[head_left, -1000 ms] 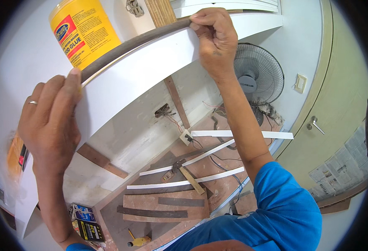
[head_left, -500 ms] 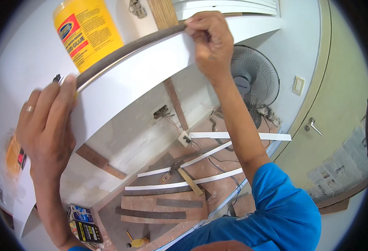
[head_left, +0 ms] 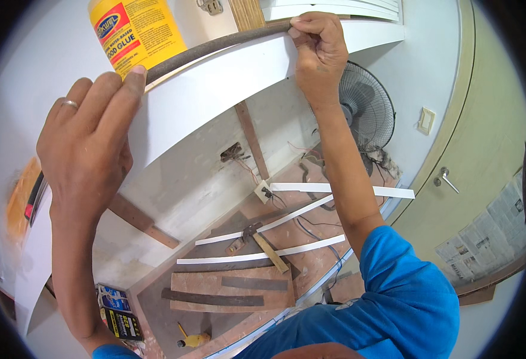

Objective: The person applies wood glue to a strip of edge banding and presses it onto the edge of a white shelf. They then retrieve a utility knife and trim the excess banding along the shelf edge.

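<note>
A long, dark grey strip with a gritty, sandpaper-like surface (head_left: 215, 48) runs along the edge of a white curved panel (head_left: 215, 84). Its right end is pinched between the thumb and fingers of my right hand (head_left: 321, 57). At the other end my left hand (head_left: 89, 134), with a ring on one finger, is closed on the strip; the thumb is mostly hidden. Right behind the strip stands a yellow tub of wood glue (head_left: 140, 33), close to my left fingertips. A thin, pale wood edge shows beneath the strip.
Below lie white strips (head_left: 263, 257), a hammer (head_left: 269, 251), a wooden board (head_left: 215, 278) with dark strips and a small yellow bottle (head_left: 194, 340). A fan (head_left: 367, 107) stands near the door (head_left: 484, 137). Cables cross the floor. Boxes (head_left: 122, 323) sit at lower left.
Both hands have shifted to the right along the panel edge with the dark strip between them. My view has shifted slightly, and the glue tub appears further right.
</note>
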### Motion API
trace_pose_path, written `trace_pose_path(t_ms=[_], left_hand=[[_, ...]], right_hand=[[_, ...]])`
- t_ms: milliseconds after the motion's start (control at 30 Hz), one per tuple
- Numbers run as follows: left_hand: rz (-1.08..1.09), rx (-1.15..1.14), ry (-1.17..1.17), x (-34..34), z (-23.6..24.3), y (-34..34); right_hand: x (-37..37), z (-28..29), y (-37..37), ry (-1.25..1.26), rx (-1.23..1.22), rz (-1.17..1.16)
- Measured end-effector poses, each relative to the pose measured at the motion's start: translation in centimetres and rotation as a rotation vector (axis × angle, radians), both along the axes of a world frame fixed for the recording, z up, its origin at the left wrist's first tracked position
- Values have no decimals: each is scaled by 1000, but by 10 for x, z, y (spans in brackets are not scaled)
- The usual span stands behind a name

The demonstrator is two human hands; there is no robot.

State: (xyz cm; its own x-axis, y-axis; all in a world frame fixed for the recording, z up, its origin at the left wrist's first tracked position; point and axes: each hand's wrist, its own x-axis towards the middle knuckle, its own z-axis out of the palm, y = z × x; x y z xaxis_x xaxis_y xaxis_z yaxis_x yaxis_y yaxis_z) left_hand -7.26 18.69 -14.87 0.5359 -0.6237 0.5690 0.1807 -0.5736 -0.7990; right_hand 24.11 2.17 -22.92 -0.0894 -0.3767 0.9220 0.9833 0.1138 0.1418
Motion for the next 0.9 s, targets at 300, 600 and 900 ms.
trace_pose_path(t_ms=[300,600,900], left_hand=[[-12,32,-49,-12,-5,15],[-30,98,-82,-20,-4,26],[37,27,-27,-7,-1,8]], right_hand=[[-6,4,2,-120,-46,-101],[-13,4,7,-161,-119,-42],[-2,-1,1,-62,-45,1]])
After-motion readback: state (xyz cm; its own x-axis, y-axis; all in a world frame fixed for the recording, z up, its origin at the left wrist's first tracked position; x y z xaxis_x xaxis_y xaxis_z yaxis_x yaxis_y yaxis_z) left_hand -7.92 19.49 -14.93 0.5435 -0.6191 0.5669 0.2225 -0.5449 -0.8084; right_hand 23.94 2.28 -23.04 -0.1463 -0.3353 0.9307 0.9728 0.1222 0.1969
